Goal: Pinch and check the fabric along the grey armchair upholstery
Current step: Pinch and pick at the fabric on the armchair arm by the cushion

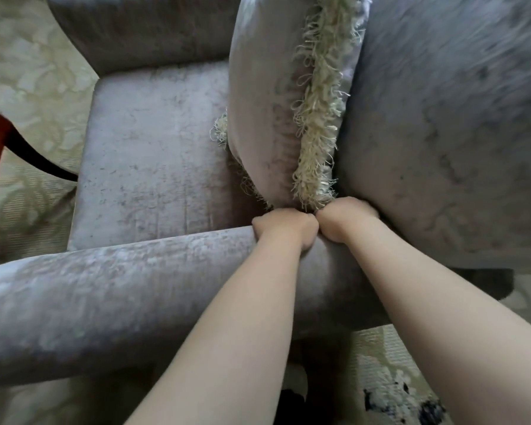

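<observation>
1. The grey velvet armchair point(153, 154) fills the view, its rolled near arm point(104, 289) running across the bottom
2. A grey velvet cushion with cream fringe point(267, 111) stands on edge against the chair back
3. The left hand point(284, 228) and right hand point(342, 222) touch, both clenched on upholstery fabric where arm meets back
</observation>
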